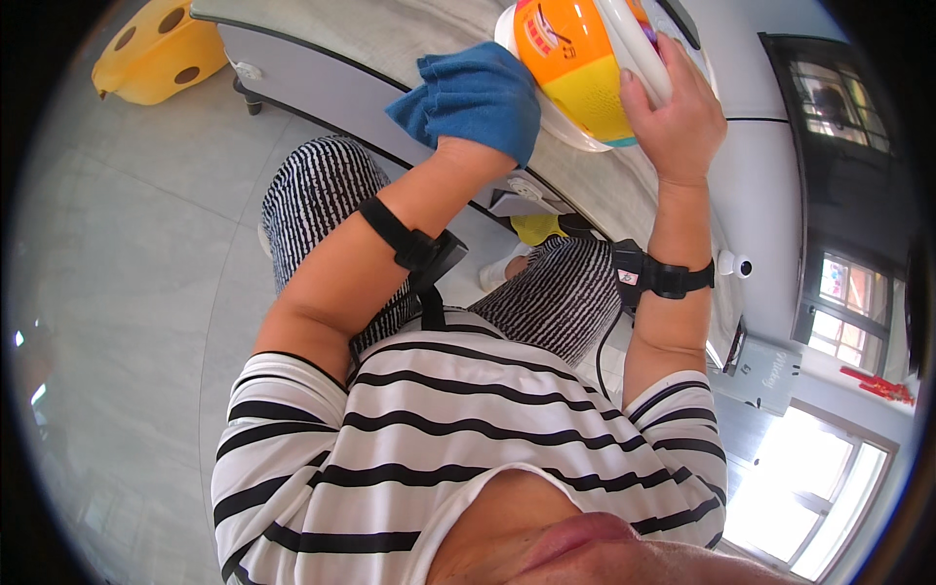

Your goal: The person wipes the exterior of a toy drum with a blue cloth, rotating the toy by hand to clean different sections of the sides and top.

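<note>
A blue cloth (479,95) covers my left hand (475,110), wrapped over the fingers, and lies against the near side of a toy drum or similar plastic toy (578,80). The toy is orange and yellow with a white base and a white handle bar. My right hand (680,117) is closed around that white handle (635,51), thumb on the near side. The toy rests tilted in view on the light stone-patterned top of a low cabinet (592,172). The cloth hides my left fingers.
A yellow spotted soft object (161,47) lies on the tiled floor at the upper left. Below the cabinet top is a drawer left ajar (519,203), with a yellow mesh item (540,228) near it. A small white camera (733,265) stands on the cabinet at the right, beside the wall.
</note>
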### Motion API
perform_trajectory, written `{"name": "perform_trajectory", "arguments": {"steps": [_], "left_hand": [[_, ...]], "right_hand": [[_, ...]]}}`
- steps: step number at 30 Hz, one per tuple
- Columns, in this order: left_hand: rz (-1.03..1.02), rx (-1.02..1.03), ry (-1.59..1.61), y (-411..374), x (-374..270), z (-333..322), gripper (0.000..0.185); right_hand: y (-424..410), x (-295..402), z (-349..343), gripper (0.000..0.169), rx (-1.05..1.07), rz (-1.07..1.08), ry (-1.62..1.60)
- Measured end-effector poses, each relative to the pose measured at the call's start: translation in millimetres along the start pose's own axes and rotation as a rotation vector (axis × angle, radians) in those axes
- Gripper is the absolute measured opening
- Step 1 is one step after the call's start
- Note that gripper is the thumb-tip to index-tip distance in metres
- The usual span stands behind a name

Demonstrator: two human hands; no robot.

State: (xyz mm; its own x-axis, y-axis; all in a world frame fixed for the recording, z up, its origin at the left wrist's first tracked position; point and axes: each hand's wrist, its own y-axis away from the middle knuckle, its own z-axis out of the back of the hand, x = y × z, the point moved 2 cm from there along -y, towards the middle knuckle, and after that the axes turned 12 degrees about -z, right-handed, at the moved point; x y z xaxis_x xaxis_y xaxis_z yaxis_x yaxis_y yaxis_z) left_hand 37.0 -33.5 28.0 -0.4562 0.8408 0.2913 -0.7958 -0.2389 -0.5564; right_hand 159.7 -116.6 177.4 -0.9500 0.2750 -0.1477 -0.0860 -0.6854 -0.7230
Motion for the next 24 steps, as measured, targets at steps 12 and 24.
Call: {"name": "perform_trajectory", "arguments": {"steps": [12,24], "left_hand": [[0.039,0.207,0.1,-23,40,-41,0.022],[0.419,0.16,1.051,-72,80,-7,0.033]], "right_hand": [[24,-46,21,0.054,0.149,0.024,-0.217],[26,-48,20,0.052,0.132,0.004,-0.235]]}}
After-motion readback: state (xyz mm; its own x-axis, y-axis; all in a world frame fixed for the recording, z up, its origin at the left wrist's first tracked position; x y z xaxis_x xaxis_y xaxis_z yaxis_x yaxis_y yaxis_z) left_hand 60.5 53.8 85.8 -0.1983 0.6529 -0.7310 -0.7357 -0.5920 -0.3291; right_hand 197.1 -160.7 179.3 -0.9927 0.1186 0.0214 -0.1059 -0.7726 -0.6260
